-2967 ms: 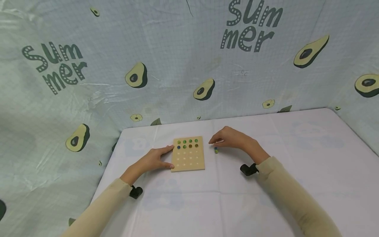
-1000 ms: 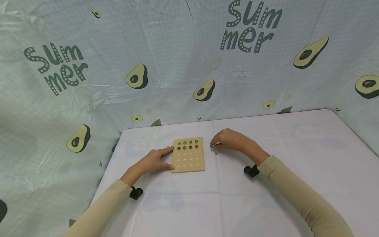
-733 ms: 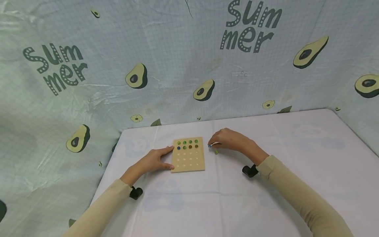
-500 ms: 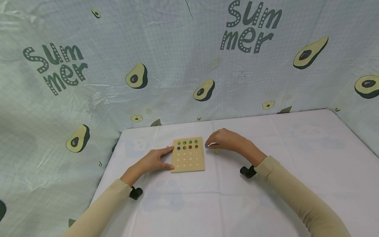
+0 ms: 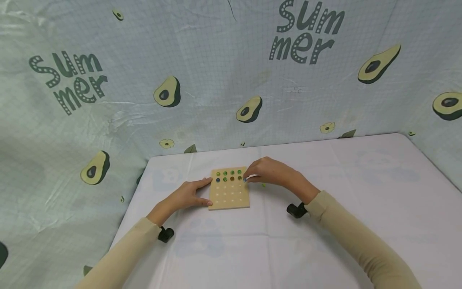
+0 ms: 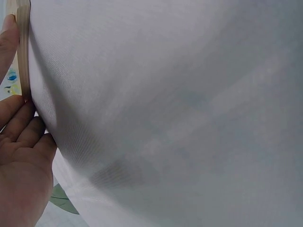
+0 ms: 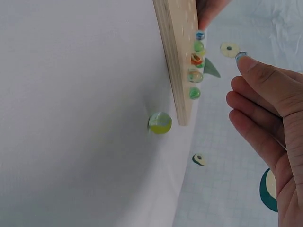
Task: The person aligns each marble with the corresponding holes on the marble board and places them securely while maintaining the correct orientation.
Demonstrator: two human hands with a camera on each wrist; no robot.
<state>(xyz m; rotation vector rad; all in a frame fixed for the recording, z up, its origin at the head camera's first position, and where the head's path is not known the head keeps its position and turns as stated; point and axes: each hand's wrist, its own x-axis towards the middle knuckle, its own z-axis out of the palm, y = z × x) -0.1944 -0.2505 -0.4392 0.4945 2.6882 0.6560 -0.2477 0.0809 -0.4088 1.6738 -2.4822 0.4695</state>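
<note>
A square wooden board [image 5: 229, 205] with rows of small hollows lies on the table. Glass marbles fill its two far rows: green ones [image 5: 232, 172] at the back, then a blue [image 5: 218, 180], a green and two amber ones [image 5: 232, 178]. My left hand [image 5: 185, 195] touches the board's left edge, thumb and index finger spread along it. Between thumb and fingertips my right hand [image 5: 268, 171] pinches a blue marble [image 7: 242, 55], over the board's right edge near the second row. A yellow-green marble [image 7: 160, 123] lies on the cloth right of the board.
A white cloth [image 5: 231, 249] covers the table. Behind it hangs a pale sheet [image 5: 209, 60] printed with avocados and lettering. Black wrist cameras are strapped at the left sleeve [image 5: 166, 235] and the right sleeve [image 5: 296, 210].
My right hand has picked up the blue marble from beside the yellow-green one and moved it left to the board's right edge. The left hand and the board have stayed in place.
</note>
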